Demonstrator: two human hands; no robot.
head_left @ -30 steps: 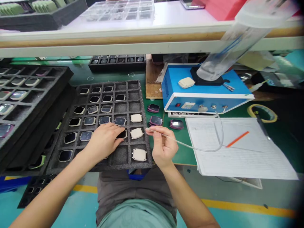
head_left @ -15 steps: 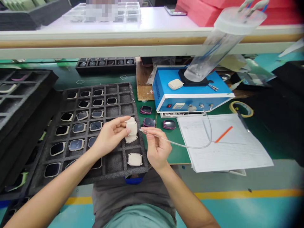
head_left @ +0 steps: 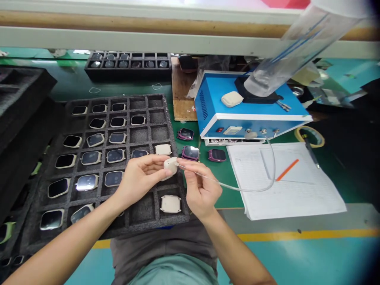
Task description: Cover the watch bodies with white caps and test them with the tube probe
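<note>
My left hand [head_left: 144, 174] is closed on a cream watch case [head_left: 170, 166], held tilted above the right side of the black foam tray [head_left: 142, 209]. Between the thumb and fingers of my right hand [head_left: 203, 190] is a thin clear tube [head_left: 237, 189], its tip at the right edge of the case. Whether tip and case touch I cannot tell. The tube curves back to the front of a blue box [head_left: 237, 122]. Cream cases lie face down in the tray, one [head_left: 171, 204] below my left hand and another [head_left: 163, 149] above it. Several dark-screened watches [head_left: 89, 183] fill cells further left.
Purple watches [head_left: 217, 154] lie on the green mat right of the tray. Another cream case [head_left: 232, 99] and a clear cylinder [head_left: 279, 59] stand on the blue box. Papers [head_left: 287, 198] and a tape roll [head_left: 319, 136] are at the right. A shelf edge [head_left: 148, 39] crosses above.
My left hand has turned and tilted the watch case toward the tube, and the tube tip is now at its edge. A cream case behind it has come into clear sight. The camera view has tipped down.
</note>
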